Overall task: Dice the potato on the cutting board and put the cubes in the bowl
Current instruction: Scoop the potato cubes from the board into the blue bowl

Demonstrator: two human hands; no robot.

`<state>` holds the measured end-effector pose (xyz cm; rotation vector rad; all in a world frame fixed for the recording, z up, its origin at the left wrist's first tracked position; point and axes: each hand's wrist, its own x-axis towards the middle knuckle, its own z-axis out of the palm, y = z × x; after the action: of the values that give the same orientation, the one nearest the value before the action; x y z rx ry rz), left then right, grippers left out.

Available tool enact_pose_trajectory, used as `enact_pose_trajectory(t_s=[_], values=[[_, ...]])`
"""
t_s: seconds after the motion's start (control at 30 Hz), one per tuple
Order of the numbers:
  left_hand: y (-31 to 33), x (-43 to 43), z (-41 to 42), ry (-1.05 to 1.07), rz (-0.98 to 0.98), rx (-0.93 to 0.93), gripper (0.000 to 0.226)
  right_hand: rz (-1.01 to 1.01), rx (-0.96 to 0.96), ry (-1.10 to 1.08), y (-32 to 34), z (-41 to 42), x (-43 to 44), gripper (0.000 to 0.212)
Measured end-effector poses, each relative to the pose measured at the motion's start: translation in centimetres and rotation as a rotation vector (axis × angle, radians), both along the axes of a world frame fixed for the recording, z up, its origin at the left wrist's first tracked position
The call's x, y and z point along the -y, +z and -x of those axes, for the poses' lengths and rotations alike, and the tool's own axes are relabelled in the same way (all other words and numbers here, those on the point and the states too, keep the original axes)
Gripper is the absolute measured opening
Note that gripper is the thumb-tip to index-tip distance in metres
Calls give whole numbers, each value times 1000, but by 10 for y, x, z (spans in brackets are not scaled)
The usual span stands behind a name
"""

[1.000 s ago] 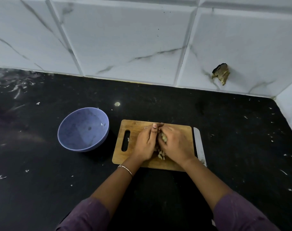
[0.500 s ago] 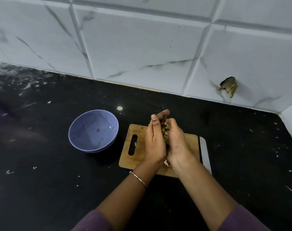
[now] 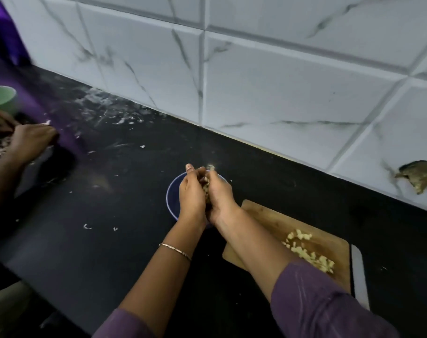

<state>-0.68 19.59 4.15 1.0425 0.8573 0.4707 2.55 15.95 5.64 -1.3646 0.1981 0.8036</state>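
Observation:
My left hand point(image 3: 191, 196) and my right hand point(image 3: 219, 193) are pressed together, cupped round a load of pale potato cubes point(image 3: 206, 187). They hover right over the blue bowl point(image 3: 169, 195), which they mostly hide; only its left rim shows. The wooden cutting board point(image 3: 266, 219) lies to the right, with a heap of leftover cubes point(image 3: 307, 250) on its near right part.
A knife blade point(image 3: 359, 272) lies along the board's right edge. At far left another person's hand point(image 3: 29, 140) works on the black counter beside a green bowl point(image 3: 0, 97). White scraps dot the counter. A brown scrap point(image 3: 417, 175) sticks to the tiled wall.
My cupped hands lifted the cubes off the board and carried them left over the bowl. My view swung left, bringing the other person's hand and green bowl in.

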Motion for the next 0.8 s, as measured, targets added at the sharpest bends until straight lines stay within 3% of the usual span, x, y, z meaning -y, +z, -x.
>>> enact_pose_trajectory(t_s=[0.13, 0.43, 0.63, 0.8], values=[[-26, -19, -3, -1, 182, -82, 54, 127, -117, -111, -15, -5, -11, 30], [-12, 7, -3, -19, 336, -139, 42, 270, -7, -108, -25, -15, 15, 28], [-12, 15, -6, -71, 351, -181, 46, 284, -5, -42, -21, -15, 32, 19], [-5, 16, -2, -93, 377, -207, 43, 273, -23, -36, -19, -15, 32, 30]])
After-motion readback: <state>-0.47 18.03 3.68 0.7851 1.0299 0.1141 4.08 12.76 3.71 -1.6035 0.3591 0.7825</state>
